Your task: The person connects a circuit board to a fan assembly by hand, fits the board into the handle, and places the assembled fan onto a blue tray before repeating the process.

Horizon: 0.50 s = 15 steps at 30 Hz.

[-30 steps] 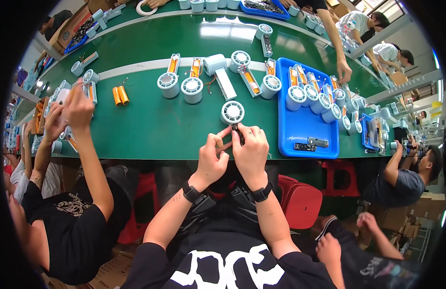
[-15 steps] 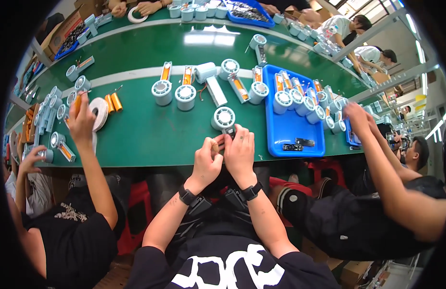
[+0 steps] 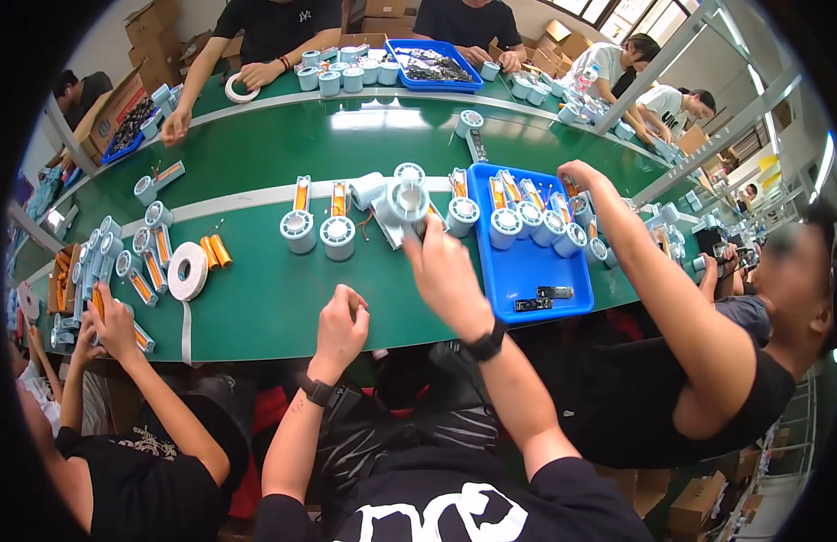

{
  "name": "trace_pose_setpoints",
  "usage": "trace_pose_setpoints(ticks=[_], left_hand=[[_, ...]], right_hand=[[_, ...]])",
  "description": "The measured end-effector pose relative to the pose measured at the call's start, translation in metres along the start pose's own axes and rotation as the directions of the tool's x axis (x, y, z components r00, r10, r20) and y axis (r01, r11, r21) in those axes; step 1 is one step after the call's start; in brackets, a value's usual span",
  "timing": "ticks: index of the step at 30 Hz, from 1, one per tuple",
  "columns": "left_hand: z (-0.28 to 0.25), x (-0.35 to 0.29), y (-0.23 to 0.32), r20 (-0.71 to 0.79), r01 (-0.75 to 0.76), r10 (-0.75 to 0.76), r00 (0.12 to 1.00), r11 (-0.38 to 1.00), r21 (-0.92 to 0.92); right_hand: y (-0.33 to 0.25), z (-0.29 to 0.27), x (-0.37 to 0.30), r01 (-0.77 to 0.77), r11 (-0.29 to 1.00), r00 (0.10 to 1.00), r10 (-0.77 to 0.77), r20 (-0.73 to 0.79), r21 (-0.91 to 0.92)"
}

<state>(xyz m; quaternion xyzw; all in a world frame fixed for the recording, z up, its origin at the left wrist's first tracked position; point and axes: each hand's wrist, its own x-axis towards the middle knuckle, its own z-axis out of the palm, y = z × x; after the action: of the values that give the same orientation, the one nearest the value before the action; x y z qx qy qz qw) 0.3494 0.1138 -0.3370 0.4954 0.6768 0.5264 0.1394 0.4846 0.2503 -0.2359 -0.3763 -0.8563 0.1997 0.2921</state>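
Observation:
My right hand (image 3: 450, 271) is closed round the handle of a light-blue handheld fan body (image 3: 407, 200), its round head pointing away from me. That fan overlaps other fan parts, including a round fan head (image 3: 409, 173) behind it and a fan part lying on its side (image 3: 369, 190). Over the near part of the green table, my left hand (image 3: 342, 327) is loosely closed, and its curled fingers hide whatever they may hold. Two fan bodies with orange batteries in open handles, one fan (image 3: 298, 232) and another fan (image 3: 338, 238), stand beyond it.
At right, a blue tray (image 3: 531, 289) holds several fans and dark circuit boards (image 3: 543, 299); a co-worker's arm (image 3: 662, 262) reaches past it. Leftward are a white tape roll (image 3: 187, 271), orange batteries (image 3: 218, 251), several fans and another co-worker's hands (image 3: 111, 325). People sit across the table.
My hands have separated. My right hand has carried the fan forward, away from me, to the other fans; my left hand has shifted left. The view has tilted up, showing more of the far side.

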Motion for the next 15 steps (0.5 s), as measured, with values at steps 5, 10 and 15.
trace_pose_setpoints(ticks=[5, 10, 15], left_hand=[[-0.005, 0.001, 0.002, 0.013, 0.025, -0.026, 1.0, 0.999, 0.047], [0.01, 0.004, 0.003, 0.015, 0.002, -0.003, 1.0, 0.999, 0.04], [0.004, 0.0, 0.0, 0.062, 0.032, -0.043, 0.997, 0.986, 0.164]], right_hand=[[0.026, 0.007, 0.156, 0.024, 0.997, 0.997, -0.018, 0.079, -0.073], [0.11, 0.042, 0.257, -0.137, 0.977, 0.978, 0.16, 0.136, -0.163], [0.151, 0.082, 0.281, -0.071, 0.921, 0.962, 0.165, 0.219, -0.382]])
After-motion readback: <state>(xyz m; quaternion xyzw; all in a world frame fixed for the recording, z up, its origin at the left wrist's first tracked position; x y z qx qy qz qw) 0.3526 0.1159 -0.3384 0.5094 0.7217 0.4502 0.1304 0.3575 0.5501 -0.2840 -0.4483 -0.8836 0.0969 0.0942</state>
